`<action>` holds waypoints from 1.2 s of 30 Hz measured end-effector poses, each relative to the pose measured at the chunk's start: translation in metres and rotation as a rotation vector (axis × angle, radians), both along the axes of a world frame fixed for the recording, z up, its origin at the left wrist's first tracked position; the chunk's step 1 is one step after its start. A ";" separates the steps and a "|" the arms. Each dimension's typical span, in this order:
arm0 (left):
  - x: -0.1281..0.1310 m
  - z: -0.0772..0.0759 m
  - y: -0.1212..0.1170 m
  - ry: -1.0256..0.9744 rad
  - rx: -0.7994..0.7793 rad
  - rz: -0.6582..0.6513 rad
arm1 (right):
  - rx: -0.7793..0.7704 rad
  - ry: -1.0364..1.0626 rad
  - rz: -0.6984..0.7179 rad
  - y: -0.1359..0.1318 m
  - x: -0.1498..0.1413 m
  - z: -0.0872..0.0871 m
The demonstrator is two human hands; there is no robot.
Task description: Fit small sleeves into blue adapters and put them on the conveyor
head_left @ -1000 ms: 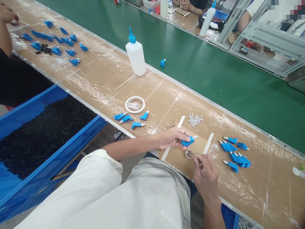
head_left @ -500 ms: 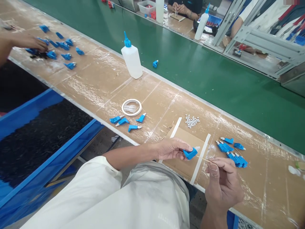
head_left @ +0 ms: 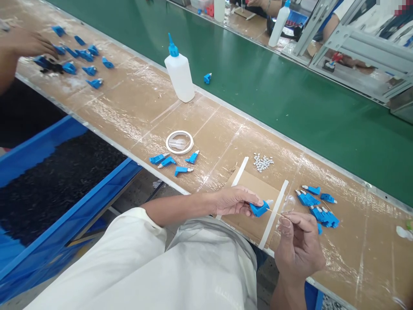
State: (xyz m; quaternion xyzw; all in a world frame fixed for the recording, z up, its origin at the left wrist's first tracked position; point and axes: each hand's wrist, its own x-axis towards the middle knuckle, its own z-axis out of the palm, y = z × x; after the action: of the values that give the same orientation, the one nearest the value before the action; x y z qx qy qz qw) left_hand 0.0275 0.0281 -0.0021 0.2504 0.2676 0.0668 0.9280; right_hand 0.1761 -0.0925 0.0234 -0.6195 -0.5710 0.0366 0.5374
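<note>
My left hand [head_left: 234,200] pinches a small blue plastic part [head_left: 259,209] with a white tip, held just above a cardboard pad [head_left: 254,189] at the bench's near edge. My right hand [head_left: 298,245] is closed on a thin stick [head_left: 274,212] whose point touches the part's white tip. A pile of similar blue parts [head_left: 318,206] lies just right of the pad. A heap of tiny white pieces [head_left: 263,162] sits behind it.
Three blue parts [head_left: 172,161] and a tape ring [head_left: 180,142] lie to the left, a white glue bottle [head_left: 179,73] behind them. Another person's hand [head_left: 27,43] is among blue parts at far left. A green conveyor belt [head_left: 274,94] runs behind; a blue bin [head_left: 48,185] stands below.
My right hand lifted the stick from a small ring on the pad and brought it to the part's tip. The other person's hand came down onto the far-left parts.
</note>
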 end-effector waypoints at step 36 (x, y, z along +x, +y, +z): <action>-0.011 -0.003 0.014 0.004 -0.179 0.126 | -0.349 -0.157 0.127 -0.006 0.011 -0.024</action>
State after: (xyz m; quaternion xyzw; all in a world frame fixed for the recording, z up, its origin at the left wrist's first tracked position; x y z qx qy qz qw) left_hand 0.0163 0.0422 -0.0050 0.1491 0.2896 0.1005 0.9401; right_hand 0.1871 -0.0985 -0.0006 -0.6671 -0.6339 0.1206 0.3723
